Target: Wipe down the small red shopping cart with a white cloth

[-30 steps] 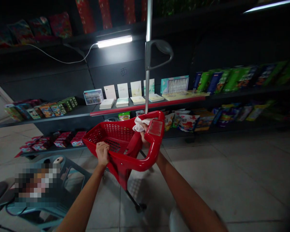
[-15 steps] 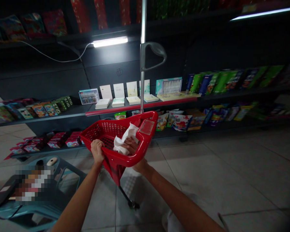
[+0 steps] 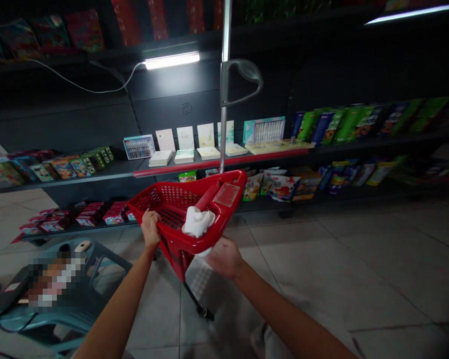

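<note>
Head view: a red perforated plastic basket (image 3: 174, 202) on a wheeled frame sits tilted just below the middle of the picture. Its slim grey metal pole (image 3: 223, 124) rises from the rim at one o'clock up to a curved grey handle (image 3: 242, 80). The left hand (image 3: 150, 227) is clamped on the basket's rim at eight o'clock, fingers folded over the edge and knuckles up. A crumpled white cloth (image 3: 198, 222) is bunched over the near rim at five o'clock, and part of it hangs down the outside. The right hand (image 3: 224, 257) is just beneath that spot, pressed up against the rim's outer face, fingers curled onto the cloth's lower end; the fingertips are hidden behind the red plastic. The two hands are apart, with the basket's near corner between them. A small black wheel (image 3: 205, 313) stands on the pale tiled floor (image 3: 322, 269) at six o'clock from the basket. At eight o'clock in the picture there is a teal plastic stool (image 3: 97, 279). Dark shop shelves (image 3: 97, 172) run from nine to three o'clock behind the basket, carrying coloured boxes, packets and white cards (image 3: 185, 144). A glowing tube lamp (image 3: 171, 60) hangs at eleven o'clock.
</note>
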Available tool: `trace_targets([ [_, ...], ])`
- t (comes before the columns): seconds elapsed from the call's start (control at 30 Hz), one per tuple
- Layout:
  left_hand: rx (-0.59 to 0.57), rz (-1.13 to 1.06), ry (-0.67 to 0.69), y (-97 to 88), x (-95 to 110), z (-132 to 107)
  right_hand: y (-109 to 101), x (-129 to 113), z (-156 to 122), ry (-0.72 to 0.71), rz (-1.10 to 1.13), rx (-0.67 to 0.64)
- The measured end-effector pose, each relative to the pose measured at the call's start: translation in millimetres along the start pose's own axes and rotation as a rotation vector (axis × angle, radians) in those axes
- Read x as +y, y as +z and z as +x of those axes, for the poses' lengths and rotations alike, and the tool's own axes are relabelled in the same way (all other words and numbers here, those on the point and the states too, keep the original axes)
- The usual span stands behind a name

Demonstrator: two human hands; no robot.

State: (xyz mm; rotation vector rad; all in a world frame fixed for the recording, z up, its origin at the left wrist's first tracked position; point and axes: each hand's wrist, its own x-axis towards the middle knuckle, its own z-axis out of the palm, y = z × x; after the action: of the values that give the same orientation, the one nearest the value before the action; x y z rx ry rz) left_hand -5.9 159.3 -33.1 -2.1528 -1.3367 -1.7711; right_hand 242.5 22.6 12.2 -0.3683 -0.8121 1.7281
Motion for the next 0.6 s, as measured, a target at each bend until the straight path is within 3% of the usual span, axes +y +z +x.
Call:
trace_targets([
  [0.1,-0.008,-0.007,-0.029,1.1,-3,1,-11,-7,-7,0.122,0.149,0.062],
  [0.2,-0.010,-0.033,-0.040,2.1,-5,1,-29,-20,-7,0.092,0.206,0.226],
  [0.27,-0.008,-0.050,-0.045,2.3,-6,2,-43,-34,-4,-0.044,0.203,0.357],
  [0.37,-0.032,-0.060,-0.072,0.6,-9,4,-62,-61,-1,-0.399,0.120,0.521],
  [0.5,-0.118,-0.066,-0.127,-5.2,-11,12,-68,-88,-5,-0.883,-0.343,0.687],
  [0.57,-0.169,-0.102,-0.179,-9.0,-10,19,-61,-94,-11,-0.976,-0.750,0.622],
  [0.6,-0.175,-0.133,-0.218,-11.0,-8,22,-55,-96,-13,-0.982,-0.965,0.515],
])
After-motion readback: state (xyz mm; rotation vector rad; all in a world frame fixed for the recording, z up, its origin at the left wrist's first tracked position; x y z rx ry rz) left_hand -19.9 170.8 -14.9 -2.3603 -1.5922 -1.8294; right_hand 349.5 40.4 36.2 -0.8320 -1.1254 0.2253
